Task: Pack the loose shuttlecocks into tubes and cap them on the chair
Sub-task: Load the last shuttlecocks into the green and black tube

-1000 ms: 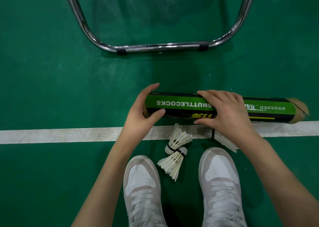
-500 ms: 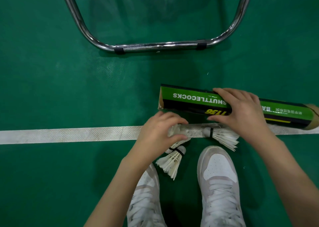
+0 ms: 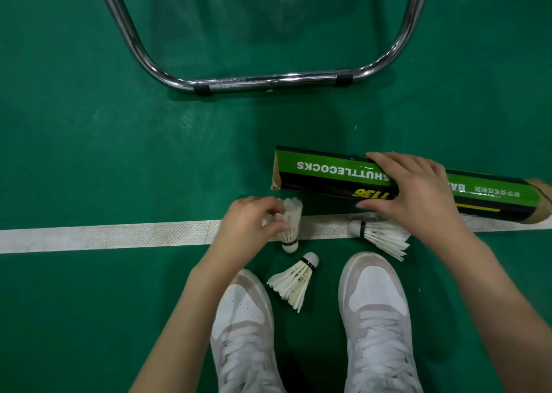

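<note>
Shuttlecocks lie loose on the green floor (image 3: 89, 153) in front of the person's 2 white shoes (image 3: 373, 318): 3 are in view. The left hand (image 3: 251, 222) pinches the first shuttlecock (image 3: 291, 222) by its feather skirt, fingers curled round it, cork end pointing toward the shoes, over the white court line (image 3: 119, 235). A second shuttlecock (image 3: 294, 282) lies between the shoes, cork up and to the right, touching nothing else. A third shuttlecock (image 3: 379, 235) lies on the line just under the right wrist, cork pointing left. The right hand (image 3: 415, 189) grips the green and black tube (image 3: 328, 173) round its middle, thumb on the near side and fingers over the top; the tube lies nearly level, just beyond the line, its open left end facing the held shuttlecock and near it. The tube's right end runs to the frame edge. Farther off stands the chrome chair frame (image 3: 268, 80), its curved bar on the floor, well apart from the tube.
</note>
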Demonstrator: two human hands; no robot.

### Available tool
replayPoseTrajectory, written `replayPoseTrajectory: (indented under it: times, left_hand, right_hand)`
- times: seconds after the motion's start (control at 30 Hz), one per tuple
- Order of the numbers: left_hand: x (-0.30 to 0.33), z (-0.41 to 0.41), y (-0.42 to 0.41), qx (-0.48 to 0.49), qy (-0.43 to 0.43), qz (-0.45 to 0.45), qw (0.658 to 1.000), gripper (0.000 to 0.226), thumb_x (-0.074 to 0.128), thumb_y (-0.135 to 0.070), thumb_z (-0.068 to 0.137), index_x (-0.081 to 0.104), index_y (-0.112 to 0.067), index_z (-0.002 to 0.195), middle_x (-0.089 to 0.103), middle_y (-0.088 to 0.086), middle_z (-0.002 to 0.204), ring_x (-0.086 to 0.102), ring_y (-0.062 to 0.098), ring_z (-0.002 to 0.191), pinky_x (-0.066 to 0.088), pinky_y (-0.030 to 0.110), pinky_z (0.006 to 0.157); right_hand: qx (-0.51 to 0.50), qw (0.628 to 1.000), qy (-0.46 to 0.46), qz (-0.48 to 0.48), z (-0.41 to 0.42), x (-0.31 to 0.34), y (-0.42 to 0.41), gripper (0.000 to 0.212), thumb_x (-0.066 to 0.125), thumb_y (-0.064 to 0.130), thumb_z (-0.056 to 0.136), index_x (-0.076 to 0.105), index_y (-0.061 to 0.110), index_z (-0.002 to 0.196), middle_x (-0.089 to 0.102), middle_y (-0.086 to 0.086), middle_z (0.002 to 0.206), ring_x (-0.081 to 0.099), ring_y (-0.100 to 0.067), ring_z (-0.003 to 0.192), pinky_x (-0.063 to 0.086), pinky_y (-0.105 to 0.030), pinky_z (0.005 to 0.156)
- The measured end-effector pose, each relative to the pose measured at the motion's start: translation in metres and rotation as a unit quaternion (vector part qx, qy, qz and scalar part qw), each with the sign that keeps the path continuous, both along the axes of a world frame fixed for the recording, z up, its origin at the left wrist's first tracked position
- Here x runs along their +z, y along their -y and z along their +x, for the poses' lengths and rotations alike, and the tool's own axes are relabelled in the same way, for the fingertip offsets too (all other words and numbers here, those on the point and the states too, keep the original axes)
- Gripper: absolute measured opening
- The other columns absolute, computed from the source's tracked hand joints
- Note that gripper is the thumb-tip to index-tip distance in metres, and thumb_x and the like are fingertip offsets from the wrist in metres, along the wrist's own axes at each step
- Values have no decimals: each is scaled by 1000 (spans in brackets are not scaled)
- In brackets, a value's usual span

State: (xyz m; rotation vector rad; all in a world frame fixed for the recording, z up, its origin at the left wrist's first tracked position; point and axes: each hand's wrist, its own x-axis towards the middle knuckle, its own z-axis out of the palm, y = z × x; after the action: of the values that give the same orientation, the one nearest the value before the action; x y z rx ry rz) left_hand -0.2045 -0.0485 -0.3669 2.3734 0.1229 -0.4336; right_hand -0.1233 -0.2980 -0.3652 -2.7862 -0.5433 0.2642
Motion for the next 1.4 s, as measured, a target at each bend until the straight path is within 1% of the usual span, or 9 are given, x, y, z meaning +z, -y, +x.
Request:
replayPoseTrajectory:
  times: [0.07, 0.23, 0.37, 0.5, 0.57, 0.73, 0.9, 1.13, 1.4]
  left_hand:
    - [3, -1, -13, 58, 0, 5, 998, 20, 70, -27, 82, 62, -13, 94, 60, -9, 88, 55, 10, 86, 43, 26, 73]
    - [5, -1, -37, 214, 21, -9, 977, 13, 67, -27, 84, 56, -21, 87, 63, -1, 91, 56, 16, 87, 43, 31, 73]
    - [8, 3, -37, 313, 69, -131, 938, 19, 63, -25, 88, 47, -25, 78, 44, -1, 59, 32, 13, 52, 27, 30, 52]
    - [14, 7, -22, 368, 72, -249, 893, 14, 59, -23, 92, 49, -22, 82, 51, 4, 59, 38, 15, 59, 34, 21, 60]
    - [13, 8, -13, 363, 48, -283, 887, 9, 57, -24, 93, 52, -19, 89, 61, 17, 74, 48, 20, 70, 40, 27, 70]
    - [7, 4, 3, 353, 23, -326, 877, 21, 49, -31, 96, 59, -12, 93, 66, 5, 81, 57, 20, 77, 46, 33, 82]
    - [12, 3, 5, 306, 2, -320, 897, 11, 66, -22, 84, 63, -13, 90, 66, -6, 80, 59, -3, 70, 44, 8, 68]
    - [8, 6, -4, 286, -13, -294, 912, 16, 76, -13, 74, 66, -23, 83, 72, -7, 83, 65, 7, 80, 50, 17, 76]
    - [6, 1, -2, 213, -70, -384, 896, 22, 54, -4, 91, 61, -17, 106, 70, -10, 99, 64, 1, 94, 45, 10, 77]
  right_hand:
    - [-2, 1000, 1, 0, 1, 1, 1, 80, 75, 51, 61, 51, 20, 131, 59, -8, 123, 52, -32, 113, 32, -47, 97]
    - [-4, 1000, 0, -3, 3, 2, 0, 81, 75, 51, 61, 51, 19, 131, 59, -9, 123, 52, -33, 113, 33, -48, 96]
    - [3, 1000, 7, 0, 1, 0, -2, 80, 78, 49, 59, 52, 18, 129, 61, -9, 121, 54, -33, 110, 34, -48, 95]
    - [21, 1000, -4, -4, -5, -3, -8, 80, 79, 48, 59, 53, 19, 129, 61, -8, 121, 54, -32, 110, 33, -47, 95]
    - [30, 999, -11, -13, -7, -4, -13, 80, 77, 50, 61, 51, 21, 131, 60, -7, 123, 53, -31, 112, 32, -46, 97]
    - [36, 999, -14, -16, -9, -2, -18, 81, 75, 53, 63, 49, 22, 133, 58, -4, 126, 51, -29, 115, 30, -45, 99]
    - [36, 999, -11, -19, -9, -1, -17, 81, 74, 54, 63, 49, 22, 133, 58, -4, 126, 51, -29, 115, 30, -44, 99]
    - [42, 999, 6, -15, -11, -1, -17, 80, 76, 52, 61, 52, 20, 130, 61, -6, 122, 54, -30, 110, 34, -45, 96]
    - [49, 999, 21, -9, -13, -2, -19, 79, 78, 50, 58, 55, 19, 127, 62, -5, 118, 56, -31, 107, 37, -47, 93]
